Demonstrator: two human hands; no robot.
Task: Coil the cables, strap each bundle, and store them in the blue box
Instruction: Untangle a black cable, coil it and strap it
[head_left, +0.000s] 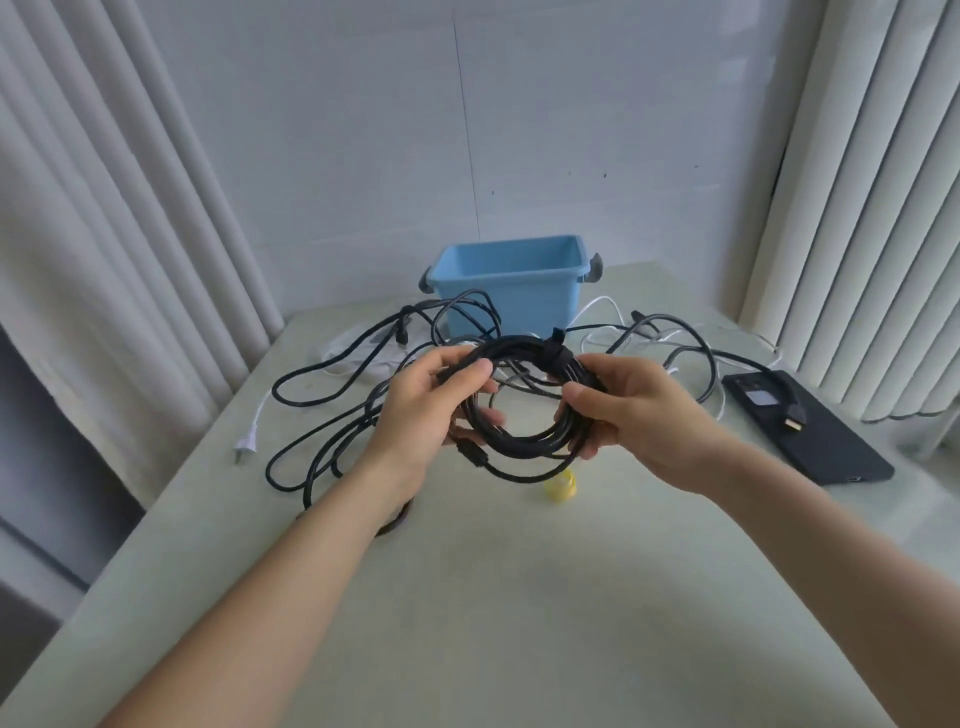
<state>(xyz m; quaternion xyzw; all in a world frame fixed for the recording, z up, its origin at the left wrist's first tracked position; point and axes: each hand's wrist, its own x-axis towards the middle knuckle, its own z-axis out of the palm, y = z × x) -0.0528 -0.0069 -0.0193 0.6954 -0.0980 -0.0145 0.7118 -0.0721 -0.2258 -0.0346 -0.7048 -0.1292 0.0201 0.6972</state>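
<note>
A coiled black cable hangs in the air above the middle of the table, held on both sides. My left hand grips its left side and my right hand grips its right side. A black strap wraps the top of the coil, its end sticking up. One plug end dangles at the coil's lower left. The blue box stands open at the back of the table, behind the coil. Loose black cables and white cables sprawl around it.
A yellow roll lies on the table under the coil. A black flat device with a plug resting on it sits at the right. A white plug lies near the left edge. Curtains hang on both sides.
</note>
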